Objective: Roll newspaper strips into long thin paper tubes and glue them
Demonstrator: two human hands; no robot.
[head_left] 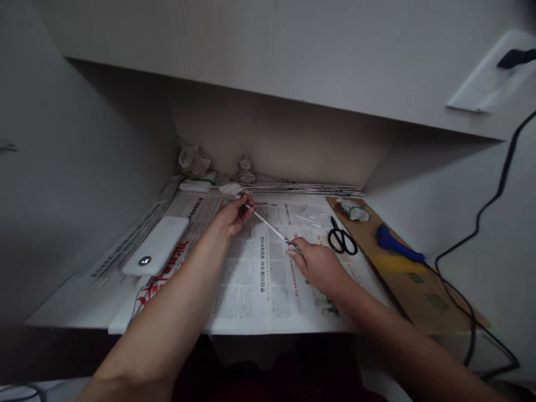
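Note:
A thin white stick (268, 225), which looks like rolled paper, stretches at a slant between my two hands above a spread newspaper (251, 279). My left hand (238, 215) pinches its far end. My right hand (316, 265) grips the near end, fingers closed around it, with a short darker tip showing by the thumb. Just beyond my left fingers is a pale crumpled piece (231, 190); whether it touches them I cannot tell. Short white paper pieces (310, 216) and black-handled scissors (342, 240) lie right of the stick.
Long thin paper sticks (310, 190) run along the back wall beside a small woven-looking object (245, 169). A white power bank (157, 245) lies at left. On cardboard (419, 296) at right is a blue glue gun (396, 244) with its cord. A panel (268, 50) overhangs the desk.

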